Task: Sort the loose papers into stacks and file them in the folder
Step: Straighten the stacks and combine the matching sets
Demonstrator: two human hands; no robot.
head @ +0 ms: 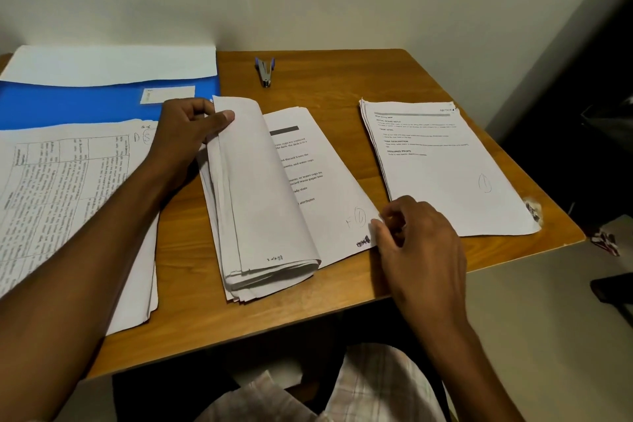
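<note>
While the left hand (191, 128) holds the folded-back sheets (260, 181) of the middle stack (329, 181) rolled over to the left, thumb across their top edge and fingers curled behind, keep that grip steady so the printed page underneath stays readable. With the right hand (414, 236), fingers bent and pinching at the near right corner of the exposed page beside the handwritten circled mark (359, 217), separate one sheet only; rub thumb against forefinger to be sure two have not stuck together. Read the mark before lifting, then judge which pile suits it: the right stack (445, 168), lying apart on the right of the wooden desk (342, 79) with its own circled mark, or the left stack of table-printed sheets (75, 188), lying partly over the blue folder (85, 103) at the far left. Lift by the corner, slide flat, square the edges on landing. Leave the stapler (264, 71) at the far edge alone. Mind the near ends of the middle stack, fanned close to the desk's near edge; press lightly to stop slipping. Filing into the folder looks a good way off, as sorting appears unfinished.
</note>
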